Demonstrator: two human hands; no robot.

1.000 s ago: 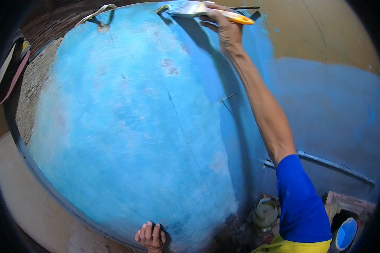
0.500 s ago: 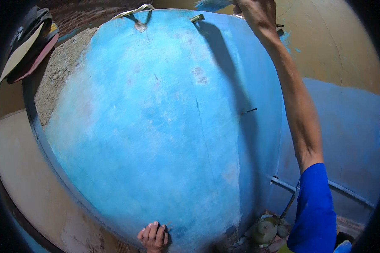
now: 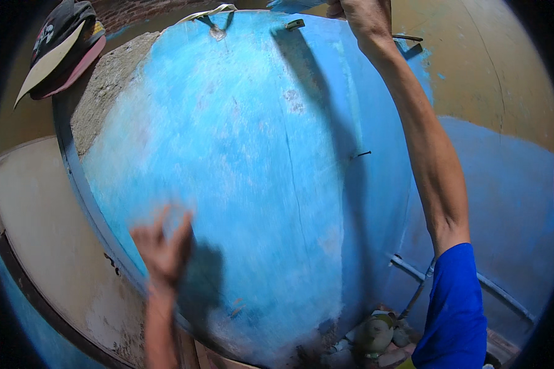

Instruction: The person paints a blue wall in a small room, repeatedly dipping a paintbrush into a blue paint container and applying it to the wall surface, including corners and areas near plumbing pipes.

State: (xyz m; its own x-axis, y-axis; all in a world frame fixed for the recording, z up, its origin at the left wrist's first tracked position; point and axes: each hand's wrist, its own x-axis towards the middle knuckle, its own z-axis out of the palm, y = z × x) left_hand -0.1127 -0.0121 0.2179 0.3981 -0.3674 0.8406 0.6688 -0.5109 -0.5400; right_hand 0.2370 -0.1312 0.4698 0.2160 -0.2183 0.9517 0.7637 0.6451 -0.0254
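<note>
A wall (image 3: pixel 246 166) coated in light blue, with patchy pale spots and a long thin crack, fills the middle of the view. At the top edge my right hand (image 3: pixel 368 19) is raised high, closed round a paintbrush (image 3: pixel 297 5) with blue bristles; the frame cuts off part of both. The brush is by the wall's upper part. Lower left, my left hand (image 3: pixel 163 243) is lifted in front of the blue wall, blurred by motion, its fingers spread and holding nothing. Its shadow falls on the wall to its right.
Caps (image 3: pixel 61 49) hang at upper left beside bare rough plaster (image 3: pixel 108 86). A nail (image 3: pixel 363 154) and a small bracket (image 3: pixel 295 24) stick out of the wall. A pipe (image 3: pixel 505 290) runs low at right, near a rounded pot (image 3: pixel 375 335) among rubble.
My left hand has come up and left from the wall's bottom, its fingers spreading. My right hand, with the brush, has shifted slightly left. The view has moved a little.
</note>
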